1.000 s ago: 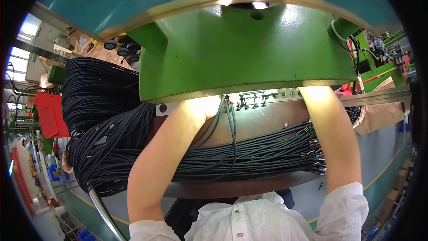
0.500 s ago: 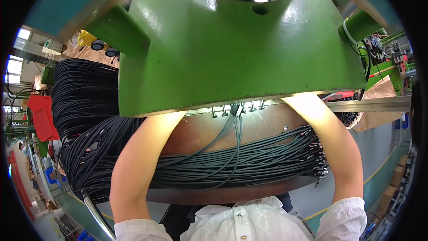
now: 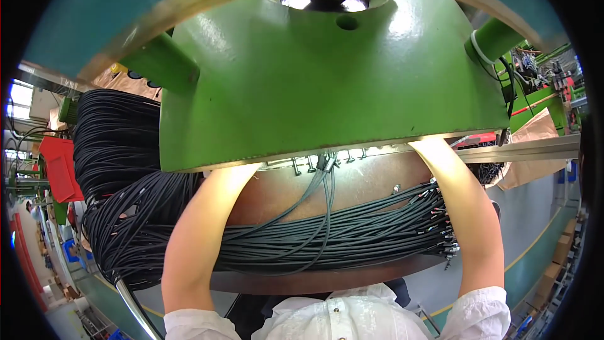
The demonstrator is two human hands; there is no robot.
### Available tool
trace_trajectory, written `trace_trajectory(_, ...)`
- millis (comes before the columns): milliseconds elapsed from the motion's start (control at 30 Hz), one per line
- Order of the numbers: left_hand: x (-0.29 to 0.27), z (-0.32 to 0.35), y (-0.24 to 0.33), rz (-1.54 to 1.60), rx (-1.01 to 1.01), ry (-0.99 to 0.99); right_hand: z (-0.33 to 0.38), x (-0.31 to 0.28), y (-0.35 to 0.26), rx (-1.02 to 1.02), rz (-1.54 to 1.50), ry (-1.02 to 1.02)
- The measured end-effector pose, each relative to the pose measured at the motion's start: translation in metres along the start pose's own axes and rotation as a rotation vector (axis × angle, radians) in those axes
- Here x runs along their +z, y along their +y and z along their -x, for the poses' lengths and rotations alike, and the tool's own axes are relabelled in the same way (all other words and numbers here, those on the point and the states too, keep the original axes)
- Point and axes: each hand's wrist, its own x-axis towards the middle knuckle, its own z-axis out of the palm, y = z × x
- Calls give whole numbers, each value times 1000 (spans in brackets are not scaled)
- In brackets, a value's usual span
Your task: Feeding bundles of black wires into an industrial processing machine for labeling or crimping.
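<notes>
Both of my forearms reach forward beneath a large green machine plate [image 3: 333,88], which hides my hands and fingers. My left forearm [image 3: 204,233] passes under the plate's front edge left of the middle. My right forearm [image 3: 467,214] goes under it towards the right. Between them, several dark cables rise to a small black connector [image 3: 325,162] at a lit metal strip with short bolts [image 3: 297,167]. What my fingers touch is hidden. A bundle of black cables [image 3: 327,239] lies across the brown tabletop [image 3: 371,182] in front of me, its stripped or fitted ends at the right.
A thick heap of black cables [image 3: 116,141] hangs at the left, beside a red bin [image 3: 60,167]. Green posts [image 3: 167,63] stand at the plate's sides, with lamps [image 3: 324,3] above it. A metal rail [image 3: 522,150] and brown paper [image 3: 535,129] are at the right.
The view has shifted slightly, so the green plate appears a little further left and its front edge lower. My arms stay under the plate, and the cables remain at the strip.
</notes>
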Motion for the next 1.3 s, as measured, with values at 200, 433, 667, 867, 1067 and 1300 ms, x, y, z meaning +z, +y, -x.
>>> trace_trajectory(200,-8,11,43,-126,1,-19,1,-43,-18,10,89,-6)
trace_trajectory(433,-70,200,129,295,-268,-881,248,-112,-11,121,-689,895)
trace_trajectory(667,-5,369,7,-672,-606,-112,395,59,-27,544,-457,277)
trace_trajectory(867,-7,394,-26,-646,-604,-95,374,41,-28,515,-469,-21)
trace_trajectory(1067,-3,388,-36,-755,-765,-281,366,33,-34,492,-465,52)
trace_trajectory(1300,1,370,-17,-659,-693,-199,351,4,-45,475,-273,60)
